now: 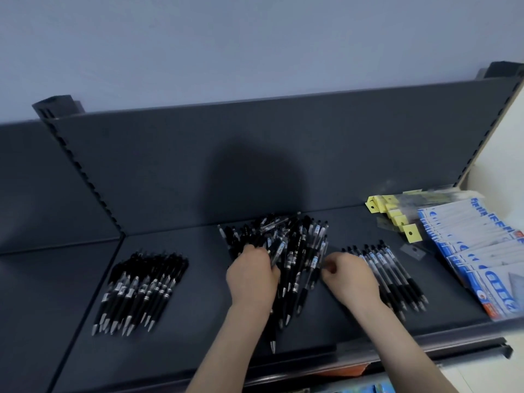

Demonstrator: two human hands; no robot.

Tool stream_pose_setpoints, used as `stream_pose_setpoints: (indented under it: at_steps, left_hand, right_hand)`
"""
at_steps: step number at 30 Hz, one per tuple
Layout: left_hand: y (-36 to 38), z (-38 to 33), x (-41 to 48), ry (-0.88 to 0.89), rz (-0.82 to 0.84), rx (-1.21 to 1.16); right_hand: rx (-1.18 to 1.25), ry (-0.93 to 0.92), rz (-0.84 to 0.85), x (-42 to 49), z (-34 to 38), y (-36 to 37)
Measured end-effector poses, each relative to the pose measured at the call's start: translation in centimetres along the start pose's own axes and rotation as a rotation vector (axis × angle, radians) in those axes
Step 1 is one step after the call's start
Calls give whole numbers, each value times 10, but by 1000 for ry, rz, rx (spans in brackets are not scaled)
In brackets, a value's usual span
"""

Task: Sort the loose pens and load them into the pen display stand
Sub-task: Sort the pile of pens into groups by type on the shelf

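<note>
A jumbled pile of loose black pens (pixel 295 245) lies in the middle of the dark shelf (pixel 198 321). To its left is a tidy row of black pens (pixel 141 285), tips toward me. A second row of clear-barrelled pens (pixel 397 276) lies on the right, partly under my right wrist. My left hand (pixel 252 276) digs into the near left side of the pile, fingers curled round a few pens. My right hand (pixel 350 276) sits between the pile and the right row, its fingers curled at the pile's edge; whether it holds a pen is unclear. No display stand is in view.
Blue and white packets (pixel 479 251) are stacked at the shelf's right end, with yellow hang-tag packets (pixel 397 219) behind them. A dark back panel (pixel 255 154) rises behind the shelf. A slotted upright (pixel 85 177) divides it from the neighbouring shelf (pixel 42 307) on the left.
</note>
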State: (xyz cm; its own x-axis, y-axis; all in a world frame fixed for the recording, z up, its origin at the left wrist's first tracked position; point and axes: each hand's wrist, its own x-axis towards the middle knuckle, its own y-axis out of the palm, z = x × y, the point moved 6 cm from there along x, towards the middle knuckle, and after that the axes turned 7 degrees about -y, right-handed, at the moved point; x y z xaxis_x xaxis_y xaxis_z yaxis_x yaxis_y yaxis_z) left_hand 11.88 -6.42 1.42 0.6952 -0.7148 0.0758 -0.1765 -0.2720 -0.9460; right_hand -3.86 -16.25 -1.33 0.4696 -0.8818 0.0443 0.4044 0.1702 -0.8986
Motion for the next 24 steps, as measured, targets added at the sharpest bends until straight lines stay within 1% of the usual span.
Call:
stream_pose_setpoints:
  at_steps: [3,6,10,14,18,24]
  left_hand:
    - [-5,3,0,-3,-3,-64]
    - [-12,12,-5,-12,-13,-178]
    - [-23,25,-12,-13,-17,-308]
    - [-31,34,-17,-3,-23,-383]
    - [-32,38,-21,17,-6,-418]
    - [-32,42,-22,36,12,-440]
  right_hand:
    - [-94,64,17,9,3,2]
    - [-130,129,43,16,7,5]
    - [-102,226,105,19,8,11]
    - [-64,311,158,19,10,12]
    - [-50,364,154,14,13,12]
    - [-104,349,79,3,26,12]
